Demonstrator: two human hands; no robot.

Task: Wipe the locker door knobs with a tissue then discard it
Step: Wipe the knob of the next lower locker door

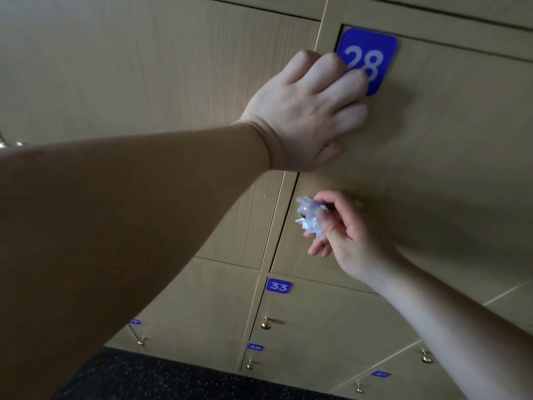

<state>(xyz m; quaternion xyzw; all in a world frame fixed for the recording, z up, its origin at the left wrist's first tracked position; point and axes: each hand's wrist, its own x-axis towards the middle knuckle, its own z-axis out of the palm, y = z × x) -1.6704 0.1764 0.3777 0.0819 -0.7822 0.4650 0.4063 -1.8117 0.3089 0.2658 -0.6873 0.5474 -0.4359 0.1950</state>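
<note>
Left hand (305, 111): arm outstretched, fingers curled, knuckles against the locker door (432, 145), above the right hand.
Right hand (349, 241): wrist bent, thumb and fingertips pinching the crumpled tissue (310, 217) — knob mostly hidden.

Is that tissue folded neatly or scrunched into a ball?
Scrunched. The tissue is a crumpled white wad with jagged creases, pinched in the fingertips of the right hand close to the locker door.

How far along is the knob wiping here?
No knob is visibly finished. In hand: the right hand pinches the crumpled tissue against the knob on locker 28's door, left hand resting on it. Left: lower knobs like locker 33's knob, then discarding.
</note>
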